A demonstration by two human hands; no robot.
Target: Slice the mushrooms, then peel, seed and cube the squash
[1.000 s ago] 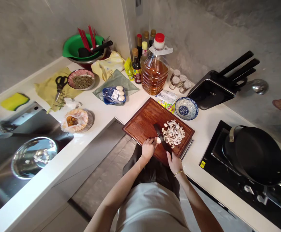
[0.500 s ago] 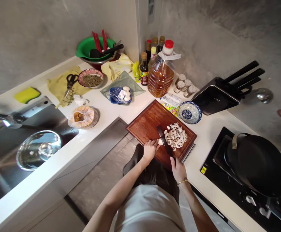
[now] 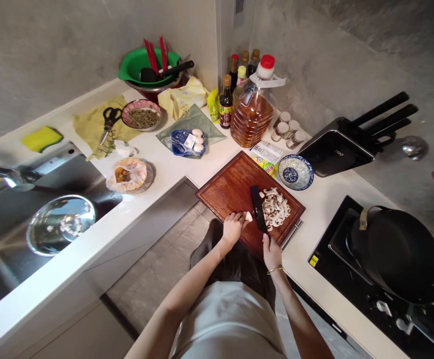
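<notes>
- Broadly, the head view shows a white counter point(image 3: 172, 172) turning a corner beneath mottled grey walls point(image 3: 71, 40), with grey tiles point(image 3: 145, 279) below.
- At left, a steel sink point(image 3: 0, 279) holds a shiny metal bowl point(image 3: 39, 234); at right, a black cooktop point(image 3: 321, 244) carries a dark pan point(image 3: 407, 254).
- A brown cutting board point(image 3: 231, 184) lies near the corner, its near edge by the person's body.
- The left hand point(image 3: 233, 228) pinches a white mushroom piece point(image 3: 248, 216) on the board, fingers curled narrow.
- The right hand point(image 3: 272, 252) is wrapped round the handle of a black knife point(image 3: 258, 207), its blade between that piece and the sliced mushrooms point(image 3: 275, 209) heaped on the board's right half.
- The fingers hide part of the piece and most of the knife handle.
- The oil jug point(image 3: 252, 114) partly screens the rear bottles point(image 3: 244, 62); their labels cannot be read.
- Sink and cooktop are cut off by the frame, and white bits point(image 3: 71, 227) in the metal bowl blur into glare.
</notes>
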